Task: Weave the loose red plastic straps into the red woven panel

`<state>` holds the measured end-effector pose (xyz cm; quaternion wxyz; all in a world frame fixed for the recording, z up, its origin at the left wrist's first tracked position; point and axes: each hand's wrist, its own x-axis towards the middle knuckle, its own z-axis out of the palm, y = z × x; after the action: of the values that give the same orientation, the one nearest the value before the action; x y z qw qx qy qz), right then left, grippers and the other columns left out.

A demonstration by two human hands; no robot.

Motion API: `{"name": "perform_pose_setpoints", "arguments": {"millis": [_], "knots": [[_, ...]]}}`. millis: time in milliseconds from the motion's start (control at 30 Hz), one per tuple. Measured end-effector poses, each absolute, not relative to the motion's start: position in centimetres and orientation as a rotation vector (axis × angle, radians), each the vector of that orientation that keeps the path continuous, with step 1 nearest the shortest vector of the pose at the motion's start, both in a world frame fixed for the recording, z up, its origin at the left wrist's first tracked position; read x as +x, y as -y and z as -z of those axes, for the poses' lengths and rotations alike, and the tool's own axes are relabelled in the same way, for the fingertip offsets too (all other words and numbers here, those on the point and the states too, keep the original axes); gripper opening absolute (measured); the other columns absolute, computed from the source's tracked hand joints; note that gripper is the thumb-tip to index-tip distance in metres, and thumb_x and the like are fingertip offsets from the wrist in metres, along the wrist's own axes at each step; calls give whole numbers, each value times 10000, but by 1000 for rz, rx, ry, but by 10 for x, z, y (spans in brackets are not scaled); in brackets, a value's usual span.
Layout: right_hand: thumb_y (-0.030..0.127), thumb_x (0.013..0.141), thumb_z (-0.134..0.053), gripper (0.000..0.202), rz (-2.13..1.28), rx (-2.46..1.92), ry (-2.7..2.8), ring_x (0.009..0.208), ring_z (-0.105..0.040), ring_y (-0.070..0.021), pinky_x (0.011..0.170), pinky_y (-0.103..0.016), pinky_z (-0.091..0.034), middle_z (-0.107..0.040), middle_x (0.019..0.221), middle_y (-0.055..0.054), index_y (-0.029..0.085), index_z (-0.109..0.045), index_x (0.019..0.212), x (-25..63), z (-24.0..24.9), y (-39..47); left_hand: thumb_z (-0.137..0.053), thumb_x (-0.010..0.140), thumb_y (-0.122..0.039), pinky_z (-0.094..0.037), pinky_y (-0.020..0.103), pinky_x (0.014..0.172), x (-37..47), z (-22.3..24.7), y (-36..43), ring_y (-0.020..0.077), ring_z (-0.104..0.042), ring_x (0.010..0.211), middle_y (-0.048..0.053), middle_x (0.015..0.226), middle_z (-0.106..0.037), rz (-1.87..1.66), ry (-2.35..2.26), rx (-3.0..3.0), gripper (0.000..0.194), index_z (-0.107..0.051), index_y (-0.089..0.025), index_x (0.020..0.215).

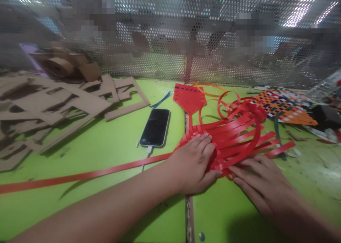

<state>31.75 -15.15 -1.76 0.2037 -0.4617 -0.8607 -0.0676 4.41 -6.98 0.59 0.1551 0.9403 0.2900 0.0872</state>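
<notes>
A bundle of flat, glossy red strips [231, 136], partly woven together, lies across the seam of the green table. My left hand [195, 158] rests flat on the woven part, fingers stretched out and thumb near its lower edge. At that lower right edge, my right hand [258, 182] has its thumb and forefinger pinched on the looped end of a red strip. One long red strip [87, 175] runs from under my left hand to the left edge of view. Loose strip ends fan out to the right, and the part beneath my left palm is hidden.
A phone [155, 127] with a white cable lies left of the strips. Cut cardboard [61, 104] is piled farther left. Behind are a red woven piece [189, 97] and an orange checkered weave [282, 104]. A perforated metal screen [165, 51] closes off the back.
</notes>
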Motion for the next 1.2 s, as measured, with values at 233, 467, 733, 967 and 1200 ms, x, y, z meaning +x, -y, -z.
{"name": "perform_pose_setpoints", "arguments": {"millis": [233, 467, 733, 967, 1200], "knots": [[320, 1040, -608, 255, 86, -1362, 2279, 1034, -710, -285, 913, -454, -572, -789, 1096, -77, 298, -817, 1185, 307, 17, 156, -421, 1111, -594, -232, 483, 1351, 44, -4, 70, 361, -314, 1637, 257, 1732, -354, -287, -835, 2702, 759, -406, -18, 1605], [397, 1022, -649, 212, -19, -1462, 2143, 946, -754, -293, 789, -442, -617, -798, 1047, -75, 282, -749, 1169, 300, 17, 159, -408, 1113, -547, -438, 487, 1233, 43, -12, 69, 364, -478, 1543, 234, 1675, -465, -223, -764, 2637, 647, -476, -93, 1568], [207, 1011, -652, 336, 191, -1344, 2223, 994, -750, -300, 890, -497, -581, -818, 1080, -65, 330, -784, 1295, 297, 16, 169, -378, 1120, -600, -215, 497, 1355, 45, -5, 70, 374, -278, 1648, 268, 1736, -338, -252, -819, 2728, 785, -391, -4, 1631], [222, 1046, -646, 184, 296, -1341, 2309, 860, -748, -277, 863, -495, -509, -855, 987, -36, 253, -795, 1150, 294, 13, 173, -340, 1127, -610, -293, 517, 1321, 44, -8, 71, 378, -413, 1584, 236, 1673, -470, -235, -842, 2707, 755, -445, -43, 1613], [79, 1048, -539, 349, 370, -1233, 2443, 997, -735, -278, 954, -502, -488, -849, 1129, -49, 242, -817, 1182, 294, 14, 176, -330, 1126, -640, -198, 496, 1357, 44, -7, 70, 378, -245, 1658, 258, 1761, -276, -225, -822, 2703, 826, -374, -7, 1654]]}}
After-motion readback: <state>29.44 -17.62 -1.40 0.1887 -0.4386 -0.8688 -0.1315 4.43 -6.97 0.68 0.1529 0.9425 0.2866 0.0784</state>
